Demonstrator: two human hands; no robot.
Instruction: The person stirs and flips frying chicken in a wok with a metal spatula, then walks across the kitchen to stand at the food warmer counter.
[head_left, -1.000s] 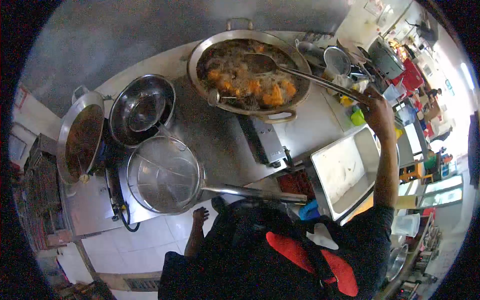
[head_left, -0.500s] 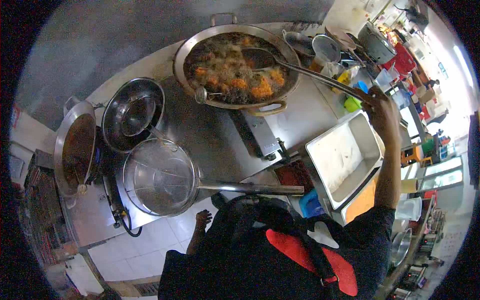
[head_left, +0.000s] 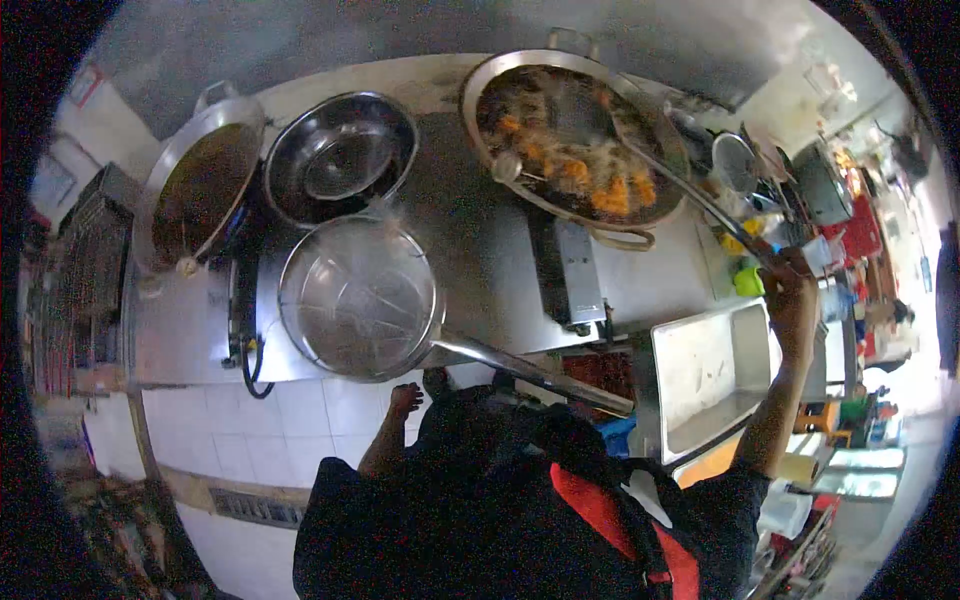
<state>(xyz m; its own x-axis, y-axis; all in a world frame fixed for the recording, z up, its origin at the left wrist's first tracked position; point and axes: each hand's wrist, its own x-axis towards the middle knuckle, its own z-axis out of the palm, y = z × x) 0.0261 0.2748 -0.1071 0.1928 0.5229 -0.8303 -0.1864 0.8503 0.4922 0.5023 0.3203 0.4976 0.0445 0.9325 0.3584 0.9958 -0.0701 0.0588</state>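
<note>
A wide metal wok [head_left: 480, 88] of dark bubbling oil holds orange-brown fried pieces [head_left: 610, 192]. My right hand [head_left: 792, 280] is wrapped round the long handle of a ladle [head_left: 690, 190], whose blurred bowl is over the oil at the back of the wok. A round thermometer [head_left: 507, 167] sits at the wok's near left rim. My left hand [head_left: 406, 399] hangs low below the counter edge, near the large wire strainer [head_left: 360, 300]; its fingers look curled, but blur hides whether anything is in them.
A second wok [head_left: 205, 190] with brown liquid stands at the left, beside a steel bowl [head_left: 290, 185] holding a small strainer. The large strainer's handle [head_left: 540, 375] juts over the counter edge. A steel tray [head_left: 700, 380] is below my right forearm. Pots and a green item [head_left: 748, 281] lie at right.
The view has turned, so the woks and counter appear shifted right. My right hand still grips the ladle, whose bowl has moved within the wok. My left hand's fingers look more curled.
</note>
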